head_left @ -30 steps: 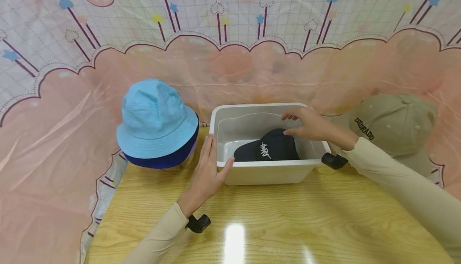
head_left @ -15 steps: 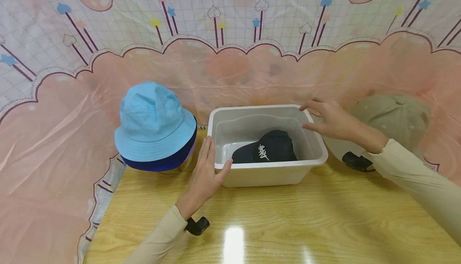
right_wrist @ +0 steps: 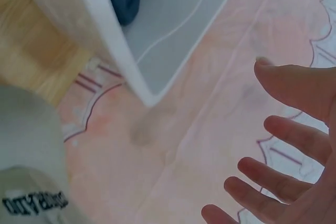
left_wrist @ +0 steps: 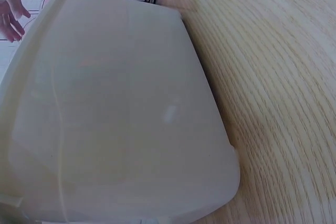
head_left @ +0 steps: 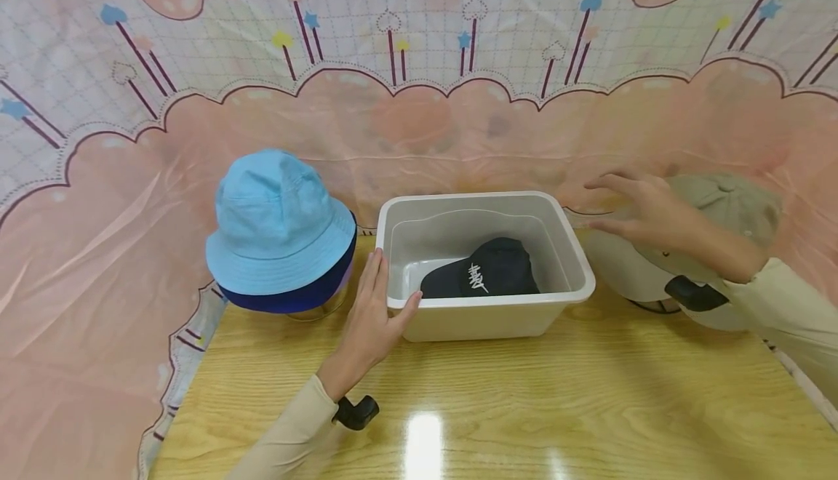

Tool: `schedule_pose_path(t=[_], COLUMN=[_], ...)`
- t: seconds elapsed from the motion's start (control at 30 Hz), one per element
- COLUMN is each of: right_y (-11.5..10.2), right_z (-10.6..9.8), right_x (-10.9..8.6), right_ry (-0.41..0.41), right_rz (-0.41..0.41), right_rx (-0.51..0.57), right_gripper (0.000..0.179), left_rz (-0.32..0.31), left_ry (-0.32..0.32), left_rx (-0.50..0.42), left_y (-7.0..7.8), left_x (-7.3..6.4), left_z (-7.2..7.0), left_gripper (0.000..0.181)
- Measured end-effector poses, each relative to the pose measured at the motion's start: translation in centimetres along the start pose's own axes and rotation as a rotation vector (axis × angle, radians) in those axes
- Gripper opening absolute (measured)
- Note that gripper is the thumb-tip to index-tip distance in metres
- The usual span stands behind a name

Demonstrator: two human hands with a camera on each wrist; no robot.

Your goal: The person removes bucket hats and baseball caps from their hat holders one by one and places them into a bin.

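My left hand (head_left: 371, 320) rests on the left front corner of a white plastic bin (head_left: 484, 318), fingers straight along its side and thumb by the front rim. In the bin lies a black baseball cap (head_left: 500, 269) with white lettering, brim to the left. My right hand (head_left: 661, 214) is in the air right of the bin, fingers spread and holding nothing. Behind that hand and forearm, partly hidden, is a khaki baseball cap (head_left: 746, 200); the right wrist view shows its dark lettering (right_wrist: 34, 203).
A light blue bucket hat (head_left: 278, 211) sits over a dark blue brim (head_left: 288, 300) on a stand left of the bin. Pale rounded shapes (head_left: 622, 265) stand under the khaki cap. A patterned cloth (head_left: 419, 124) hangs behind the wooden table (head_left: 497, 400).
My right hand has moved from above the black cap, out of the bin and rightward in front of the khaki cap. The left hand stays at the bin's corner.
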State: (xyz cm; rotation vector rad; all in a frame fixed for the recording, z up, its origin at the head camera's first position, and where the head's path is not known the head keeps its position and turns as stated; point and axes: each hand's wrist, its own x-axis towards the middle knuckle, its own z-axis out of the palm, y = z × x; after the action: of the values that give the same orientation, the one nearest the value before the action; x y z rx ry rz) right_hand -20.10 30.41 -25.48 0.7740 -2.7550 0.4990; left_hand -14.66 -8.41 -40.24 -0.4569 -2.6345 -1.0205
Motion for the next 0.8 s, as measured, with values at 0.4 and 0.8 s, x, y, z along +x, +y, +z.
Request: schedule_pose_path(t=[0.4,0.8], right_y=[2.6,4.6], right_z=[-1.8,-3.5], right_x=[-1.4,-2.4], right_ry=[0.037,-0.028], right_rz=[0.004,0.173], right_rx=[-0.033,-0.092], right_gripper=[0.054,0.062], left_rz=[0.005,0.015], left_ry=[0.005,0.011], left_rx=[0.008,0.007], left_y=[-0.1,-0.3], left_x=[-0.2,-0.1], left_z=[0.0,0.2], left_gripper=[0.085,0.084])
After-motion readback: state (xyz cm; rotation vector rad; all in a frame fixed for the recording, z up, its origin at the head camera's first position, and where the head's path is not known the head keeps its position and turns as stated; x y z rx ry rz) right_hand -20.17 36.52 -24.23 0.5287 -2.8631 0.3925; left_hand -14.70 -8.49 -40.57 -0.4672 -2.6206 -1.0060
